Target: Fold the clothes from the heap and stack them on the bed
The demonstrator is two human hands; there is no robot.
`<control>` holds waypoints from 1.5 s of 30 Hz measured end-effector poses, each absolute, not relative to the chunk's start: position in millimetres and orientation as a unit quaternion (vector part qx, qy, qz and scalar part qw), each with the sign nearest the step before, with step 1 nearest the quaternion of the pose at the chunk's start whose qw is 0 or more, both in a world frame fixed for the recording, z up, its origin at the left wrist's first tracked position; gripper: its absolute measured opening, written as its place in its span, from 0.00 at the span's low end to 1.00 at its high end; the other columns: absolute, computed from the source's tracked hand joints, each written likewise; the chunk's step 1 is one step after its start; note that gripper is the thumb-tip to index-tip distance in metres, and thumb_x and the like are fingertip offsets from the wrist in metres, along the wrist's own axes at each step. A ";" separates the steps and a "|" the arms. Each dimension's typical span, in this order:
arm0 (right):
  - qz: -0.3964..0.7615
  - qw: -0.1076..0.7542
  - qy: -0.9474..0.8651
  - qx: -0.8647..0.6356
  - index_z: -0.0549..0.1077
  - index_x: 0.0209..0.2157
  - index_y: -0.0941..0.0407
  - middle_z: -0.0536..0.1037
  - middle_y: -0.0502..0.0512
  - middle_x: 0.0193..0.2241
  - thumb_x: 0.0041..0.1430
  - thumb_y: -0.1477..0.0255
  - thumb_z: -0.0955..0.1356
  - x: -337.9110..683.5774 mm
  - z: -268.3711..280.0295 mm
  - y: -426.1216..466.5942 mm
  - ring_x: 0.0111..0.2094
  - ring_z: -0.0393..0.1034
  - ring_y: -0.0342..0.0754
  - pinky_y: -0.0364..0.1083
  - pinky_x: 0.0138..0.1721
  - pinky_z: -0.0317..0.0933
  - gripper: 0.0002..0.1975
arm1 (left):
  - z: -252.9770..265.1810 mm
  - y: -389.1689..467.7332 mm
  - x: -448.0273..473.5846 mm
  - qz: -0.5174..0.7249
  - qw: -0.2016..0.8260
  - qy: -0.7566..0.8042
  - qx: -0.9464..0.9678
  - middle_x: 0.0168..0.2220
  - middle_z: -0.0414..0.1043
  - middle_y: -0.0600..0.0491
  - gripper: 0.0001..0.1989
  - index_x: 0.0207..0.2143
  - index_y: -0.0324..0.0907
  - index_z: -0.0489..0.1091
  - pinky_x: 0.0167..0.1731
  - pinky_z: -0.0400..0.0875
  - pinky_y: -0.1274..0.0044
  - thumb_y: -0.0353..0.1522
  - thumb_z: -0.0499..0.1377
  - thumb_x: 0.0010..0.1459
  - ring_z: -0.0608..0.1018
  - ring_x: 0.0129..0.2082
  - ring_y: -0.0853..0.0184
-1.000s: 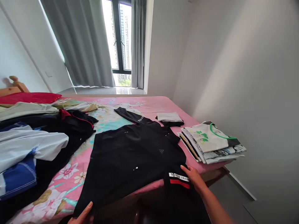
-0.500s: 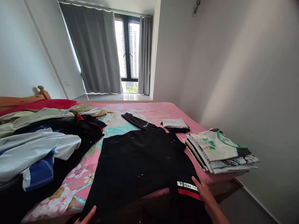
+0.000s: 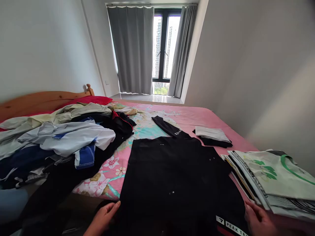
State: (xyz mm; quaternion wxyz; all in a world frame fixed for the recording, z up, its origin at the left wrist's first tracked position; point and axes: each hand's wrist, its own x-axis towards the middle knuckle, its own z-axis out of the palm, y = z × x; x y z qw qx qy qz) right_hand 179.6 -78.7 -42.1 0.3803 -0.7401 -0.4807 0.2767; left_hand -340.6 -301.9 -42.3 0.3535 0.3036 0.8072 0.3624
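A black long-sleeved top (image 3: 172,170) lies spread over the near edge of the bed. One sleeve, with white lettering, stretches toward the far side; a white "PEAK TRA…" band with red below it shows near the lower right. My left hand (image 3: 105,216) pinches the top's left edge between thumb and fingers. At the opposite edge, beside the white band, my right hand (image 3: 258,218) is closed on the fabric, its fingertips partly hidden. The lowest part of the top falls outside the view.
A loose heap of clothes (image 3: 71,137) covers the bed's left side. On the right stand a neat stack of folded shirts (image 3: 273,173) and a smaller folded pile (image 3: 213,134). The pink flowered sheet (image 3: 115,164) shows between them. Behind are a wooden headboard (image 3: 44,101) and grey curtains (image 3: 133,49).
The view has swung left, so everything sits farther right. My left hand has come further into view with its hold on the top's edge. My right hand stays by the white band.
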 end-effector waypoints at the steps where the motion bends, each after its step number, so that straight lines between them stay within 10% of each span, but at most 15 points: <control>1: 0.276 0.381 -0.508 -0.721 0.71 0.39 0.54 0.77 0.60 0.37 0.44 0.51 0.62 165.3 -36.2 -71.1 0.39 0.72 0.60 0.55 0.40 0.65 0.26 | -37.1 -298.9 -348.3 0.344 0.304 0.833 0.308 0.18 0.65 0.57 0.26 0.21 0.42 0.67 0.24 0.64 0.78 0.57 0.52 0.45 0.71 0.23 0.65; 20: 0.200 0.266 -0.840 -0.430 0.67 0.53 0.56 0.67 0.57 0.56 0.62 0.66 0.55 -106.3 -41.5 158.3 0.60 0.55 0.49 0.53 0.60 0.51 0.22 | -47.7 17.6 -495.5 0.288 0.060 0.862 0.413 0.52 0.70 0.43 0.24 0.50 0.38 0.69 0.53 0.62 0.67 0.38 0.46 0.56 0.70 0.53 0.56; 26: 0.071 0.189 -0.840 -0.504 0.61 0.58 0.56 0.62 0.57 0.60 0.62 0.67 0.56 -120.4 -87.8 183.1 0.62 0.50 0.51 0.57 0.61 0.45 0.24 | -69.6 44.8 -506.3 0.235 0.034 0.870 0.433 0.44 0.73 0.51 0.14 0.37 0.47 0.73 0.48 0.64 0.65 0.37 0.54 0.47 0.72 0.47 0.54; 32: 0.122 0.235 -0.832 -0.487 0.65 0.55 0.55 0.66 0.57 0.57 0.63 0.61 0.56 -111.4 -87.7 187.8 0.59 0.56 0.50 0.53 0.59 0.50 0.23 | -57.6 47.2 -509.4 0.430 0.326 0.744 0.394 0.23 0.70 0.58 0.17 0.38 0.42 0.67 0.22 0.65 0.78 0.43 0.57 0.49 0.72 0.21 0.68; 38: 0.091 0.148 -0.759 -0.627 0.73 0.34 0.55 0.77 0.57 0.31 0.55 0.46 0.58 -146.2 -43.0 233.7 0.35 0.72 0.53 0.50 0.39 0.63 0.28 | -45.1 41.7 -512.5 0.480 0.487 0.650 0.333 0.30 0.76 0.51 0.31 0.42 0.38 0.67 0.27 0.71 0.73 0.49 0.65 0.40 0.77 0.28 0.62; 45: 0.044 0.056 -0.743 -0.666 0.75 0.34 0.62 0.76 0.69 0.37 0.63 0.58 0.51 -179.7 -24.8 307.6 0.40 0.71 0.56 0.50 0.39 0.60 0.29 | -33.4 41.0 -513.6 0.435 0.206 0.802 0.353 0.24 0.72 0.56 0.20 0.37 0.43 0.71 0.24 0.63 0.79 0.48 0.56 0.51 0.74 0.25 0.67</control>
